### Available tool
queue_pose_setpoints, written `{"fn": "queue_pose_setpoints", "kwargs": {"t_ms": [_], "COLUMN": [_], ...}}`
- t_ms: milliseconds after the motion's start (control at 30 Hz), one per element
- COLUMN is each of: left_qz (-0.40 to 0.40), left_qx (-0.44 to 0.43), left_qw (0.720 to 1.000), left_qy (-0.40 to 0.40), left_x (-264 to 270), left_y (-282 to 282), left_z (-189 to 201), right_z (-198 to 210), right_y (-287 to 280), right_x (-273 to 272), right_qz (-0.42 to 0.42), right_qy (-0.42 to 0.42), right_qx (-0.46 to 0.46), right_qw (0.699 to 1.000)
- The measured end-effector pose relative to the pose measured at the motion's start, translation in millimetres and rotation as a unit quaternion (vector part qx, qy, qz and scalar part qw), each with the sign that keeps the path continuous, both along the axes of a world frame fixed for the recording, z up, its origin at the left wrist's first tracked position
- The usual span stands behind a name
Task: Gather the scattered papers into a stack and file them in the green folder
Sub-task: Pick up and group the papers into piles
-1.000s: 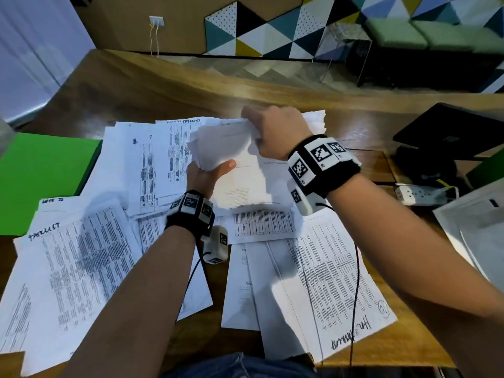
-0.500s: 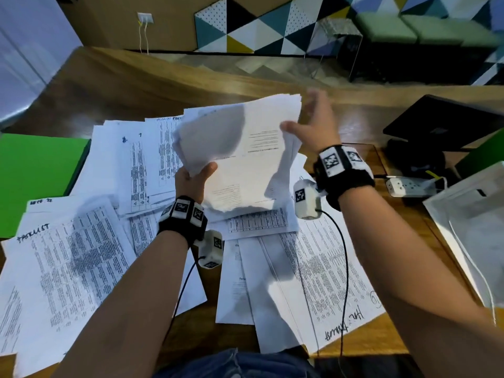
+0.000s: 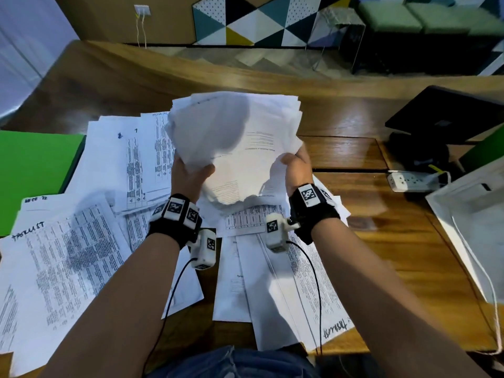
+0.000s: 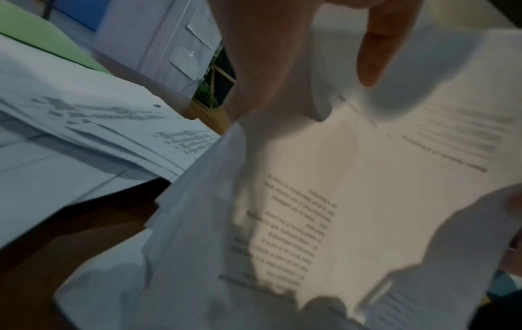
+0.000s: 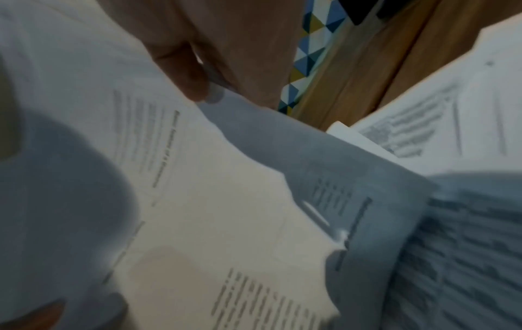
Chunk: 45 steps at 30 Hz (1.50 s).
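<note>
Both hands hold a loose bundle of white papers (image 3: 240, 143) lifted above the table's middle. My left hand (image 3: 191, 175) grips its left lower edge, thumb on top. On the right lower edge my right hand (image 3: 296, 165) pinches the sheets. The left wrist view shows the bundle (image 4: 324, 201) close up under my thumb; the right wrist view shows the same papers (image 5: 226, 178). Many printed sheets (image 3: 62, 257) still lie scattered over the wooden table (image 3: 381, 241). The green folder (image 3: 32, 175) lies flat at the far left, partly under papers.
A black device (image 3: 447, 115) and a white power strip (image 3: 411, 181) sit at the right. A white tray (image 3: 469, 230) stands at the right edge. More sheets (image 3: 286, 296) hang near the table's front edge.
The bundle has been lifted and turned toward me. My right hand moved from the top of the sheets down to their right lower edge. My left hand kept its hold.
</note>
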<state>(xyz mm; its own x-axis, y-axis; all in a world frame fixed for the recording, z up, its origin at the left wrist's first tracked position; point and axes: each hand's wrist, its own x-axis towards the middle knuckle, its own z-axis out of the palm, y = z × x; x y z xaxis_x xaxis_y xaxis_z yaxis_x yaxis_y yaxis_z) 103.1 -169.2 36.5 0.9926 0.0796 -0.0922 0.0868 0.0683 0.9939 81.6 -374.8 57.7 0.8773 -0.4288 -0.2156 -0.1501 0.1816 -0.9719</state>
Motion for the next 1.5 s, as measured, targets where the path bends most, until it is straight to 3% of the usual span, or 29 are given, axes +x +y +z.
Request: {"fn": "queue_pose_setpoints", "kwargs": {"t_ms": [100,200,400,567,667,867,1167,1300,1400,1500], "left_qz": [0.014,0.004,0.012,-0.005,-0.01,-0.021,-0.048,-0.044,-0.011,-0.006], "left_qx": [-0.02,-0.025,-0.022,-0.042,-0.046,-0.027,-0.029,-0.022,-0.036,-0.06], "left_qw": [1.0,0.999,0.999,0.998,0.998,0.998,0.998,0.998,0.998,0.997], "left_qy": [0.009,0.026,0.037,0.04,0.041,0.044,0.041,0.038,0.047,0.049], "left_x": [4,3,-1,-3,-2,-1,-4,-2,1,1], "left_y": [1,-1,-11,-4,-2,0,-2,-1,0,0], "left_z": [6,11,30,31,29,27,33,32,26,26], "right_z": [1,-6,3,13,16,8,8,7,12,10], "right_y": [-9,-16,-16,-18,-18,-34,-61,-44,-20,-4], "right_x": [1,-2,-6,-2,-7,-15,-14,-16,-18,-16], "right_qz": [0.003,-0.045,-0.088,-0.11,-0.093,-0.034,-0.049,-0.047,-0.017,0.024], "right_qy": [-0.049,-0.059,-0.11,-0.117,-0.131,-0.15,-0.128,-0.134,-0.152,-0.114], "right_qx": [-0.067,-0.136,-0.127,-0.184,-0.206,-0.364,-0.421,-0.347,-0.199,-0.018], "right_qw": [0.997,0.988,0.982,0.97,0.965,0.919,0.897,0.927,0.968,0.993]}}
